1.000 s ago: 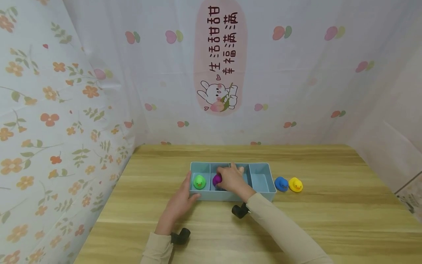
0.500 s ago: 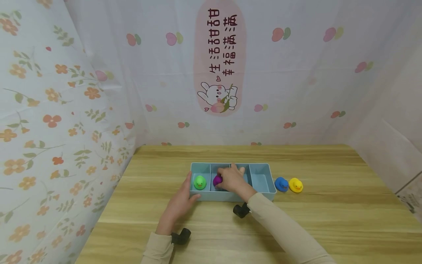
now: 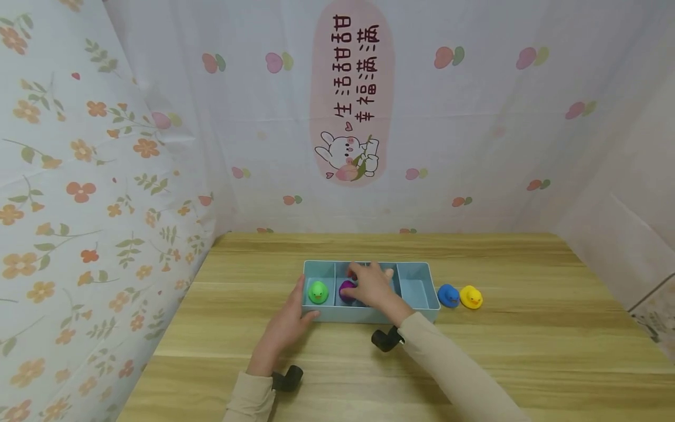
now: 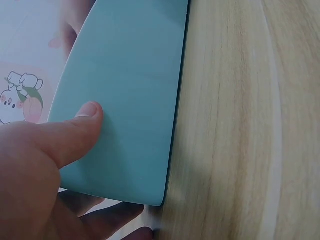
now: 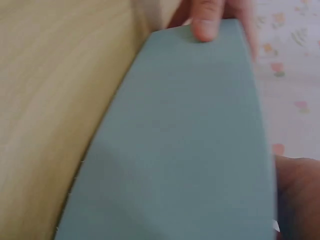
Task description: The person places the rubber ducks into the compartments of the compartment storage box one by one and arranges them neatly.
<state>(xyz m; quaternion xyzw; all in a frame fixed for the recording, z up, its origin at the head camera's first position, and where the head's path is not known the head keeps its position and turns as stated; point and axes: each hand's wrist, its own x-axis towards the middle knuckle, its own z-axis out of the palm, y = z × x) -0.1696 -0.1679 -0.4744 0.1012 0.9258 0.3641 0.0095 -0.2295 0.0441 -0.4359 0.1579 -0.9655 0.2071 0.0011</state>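
Observation:
A light blue divided box (image 3: 327, 314) lies lengthwise across the table. My left hand (image 3: 287, 321) holds its left end, thumb (image 4: 80, 131) flat on the front wall and fingers around the end wall. A green rubber duck (image 3: 318, 292) sits in the leftmost compartment. My right hand (image 3: 373, 287) reaches over the middle compartments. Beneath it, a purple rubber duck (image 3: 345, 291) sits in the second compartment; the thumb overlaps its side and the index finger is spread away behind it. In the right wrist view the front wall (image 5: 175, 125) hides most of this hand.
A blue rubber duck (image 3: 448, 296) stands on the table (image 3: 527, 340) close to the box's right end. Beside it is a yellow rubber duck (image 3: 471, 297). A printed cloth (image 3: 253, 140) hangs behind the table, with floral cloth (image 3: 84, 258) along the left.
The fingers of my right hand have spread a little and more of the purple duck shows. My left hand keeps its place on the box.

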